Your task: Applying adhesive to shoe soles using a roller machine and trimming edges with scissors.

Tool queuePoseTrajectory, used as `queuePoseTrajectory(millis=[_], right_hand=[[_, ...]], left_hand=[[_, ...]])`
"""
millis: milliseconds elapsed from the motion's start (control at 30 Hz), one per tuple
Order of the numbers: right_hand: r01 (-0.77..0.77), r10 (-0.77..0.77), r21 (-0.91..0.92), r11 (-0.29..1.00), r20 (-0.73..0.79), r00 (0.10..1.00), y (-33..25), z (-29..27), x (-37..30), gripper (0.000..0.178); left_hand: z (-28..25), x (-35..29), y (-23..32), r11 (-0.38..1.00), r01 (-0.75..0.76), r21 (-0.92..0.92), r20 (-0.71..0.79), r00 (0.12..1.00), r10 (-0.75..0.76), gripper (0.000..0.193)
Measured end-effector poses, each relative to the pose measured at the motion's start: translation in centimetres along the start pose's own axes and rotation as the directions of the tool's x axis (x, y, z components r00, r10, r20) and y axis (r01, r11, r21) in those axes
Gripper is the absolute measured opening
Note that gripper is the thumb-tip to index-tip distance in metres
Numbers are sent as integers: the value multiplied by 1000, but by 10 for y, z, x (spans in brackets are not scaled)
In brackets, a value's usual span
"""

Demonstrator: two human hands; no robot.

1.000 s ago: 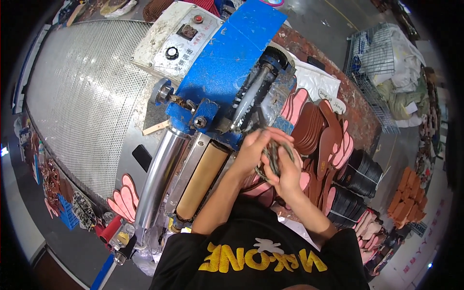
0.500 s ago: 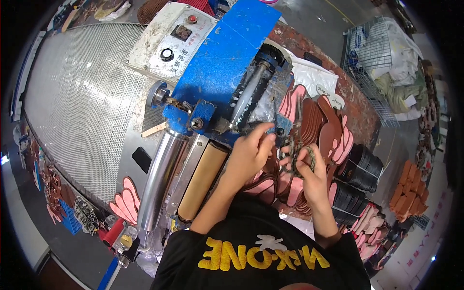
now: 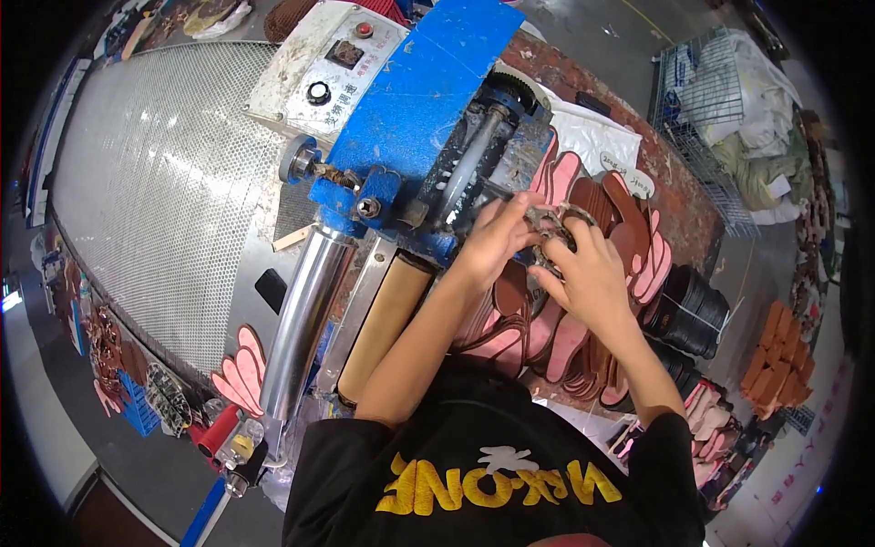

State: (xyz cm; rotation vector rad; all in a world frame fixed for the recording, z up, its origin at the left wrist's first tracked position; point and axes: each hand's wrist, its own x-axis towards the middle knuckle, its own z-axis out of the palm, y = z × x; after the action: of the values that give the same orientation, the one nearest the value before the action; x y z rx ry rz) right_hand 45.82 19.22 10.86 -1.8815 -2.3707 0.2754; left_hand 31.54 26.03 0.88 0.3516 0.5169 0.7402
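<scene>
A tangled grey-green strip (image 3: 550, 221), grimy and looped, is held between my two hands. My left hand (image 3: 495, 239) has its fingertips closed on the loop's left side, close to the blue machine's roller end. On the other side my right hand (image 3: 585, 273) curls its fingers over the loop, thumb underneath. What exactly the strip is, I cannot make out. Below and behind my hands lie stacks of shoe insoles, with brown insoles (image 3: 629, 219) and pink insoles (image 3: 545, 339) showing.
The blue roller machine (image 3: 428, 82) stands at my left, with a steel roller (image 3: 308, 319), a tan roller (image 3: 385, 328) and a control box (image 3: 333, 68). A mesh conveyor (image 3: 155, 191) runs further left. Bundled black insoles (image 3: 688, 310) and a wire cart (image 3: 697, 96) are to the right.
My right hand has moved up and left, bringing the strip to my left hand. My left hand has shifted slightly right and up; its fingers now meet the strip.
</scene>
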Motion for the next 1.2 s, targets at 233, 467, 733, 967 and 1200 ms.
queuePoseTrajectory(millis=[233, 467, 733, 967, 1200], right_hand=[[110, -106, -100, 989, 43, 993, 15, 1, 19, 30], [191, -186, -145, 971, 45, 981, 19, 0, 32, 29], [185, -177, -180, 966, 59, 982, 17, -3, 32, 31], [207, -198, -186, 961, 62, 978, 22, 1, 36, 28], [213, -217, -180, 960, -2, 976, 36, 28, 35, 26]], left_hand=[[-7, 2, 4, 996, 47, -79, 14, 999, -46, 37], [-10, 5, 7, 955, 90, -283, 55, 995, -78, 36], [-12, 7, 6, 948, 128, -291, 91, 990, -106, 36], [-12, 8, 5, 948, 126, -291, 86, 991, -105, 37], [-12, 10, 4, 933, 132, -334, 99, 990, -104, 41]])
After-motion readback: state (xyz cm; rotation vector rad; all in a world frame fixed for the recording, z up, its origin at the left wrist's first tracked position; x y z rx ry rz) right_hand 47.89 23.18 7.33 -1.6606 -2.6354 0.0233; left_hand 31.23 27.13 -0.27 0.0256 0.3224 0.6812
